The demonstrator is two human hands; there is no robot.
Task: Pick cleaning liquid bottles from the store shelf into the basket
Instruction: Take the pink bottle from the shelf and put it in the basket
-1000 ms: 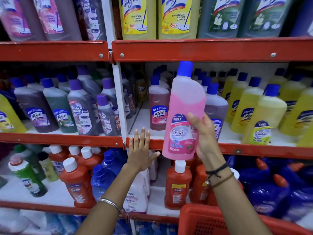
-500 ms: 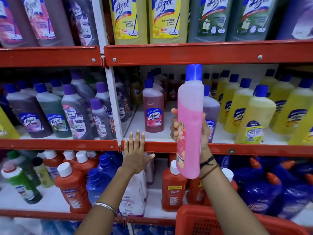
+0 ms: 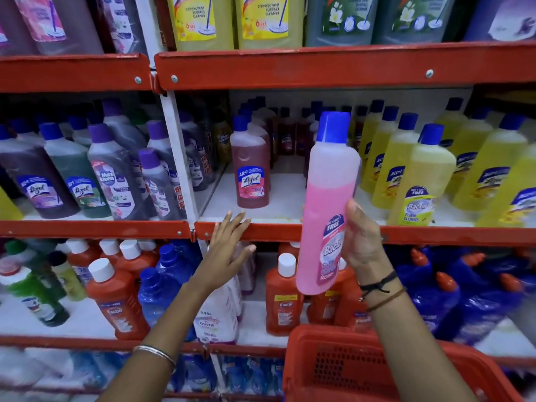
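Observation:
My right hand (image 3: pixel 361 239) grips a tall pink bottle (image 3: pixel 327 198) with a blue cap, held upright in front of the middle shelf, its label turned partly toward me. The red plastic basket (image 3: pixel 348 369) sits below it at the bottom right, its inside mostly hidden by my right forearm. With fingers spread and nothing in it, my left hand (image 3: pixel 229 250) rests flat against the red front edge of the middle shelf (image 3: pixel 261 230). A dark pink Lizol bottle (image 3: pixel 251 169) stands alone on that shelf just behind the left hand.
Yellow bottles (image 3: pixel 420 175) crowd the shelf right of the pink one. Grey and green bottles (image 3: pixel 110 169) fill the left bay. Orange Bactin bottles (image 3: pixel 116 300) and blue bottles (image 3: pixel 464 297) fill the lower shelf. A white upright post (image 3: pixel 179 158) divides the bays.
The pink bottle has been turned in my right hand, from front-on to edge-on and now label partly showing. My left hand has lifted slightly at the shelf edge.

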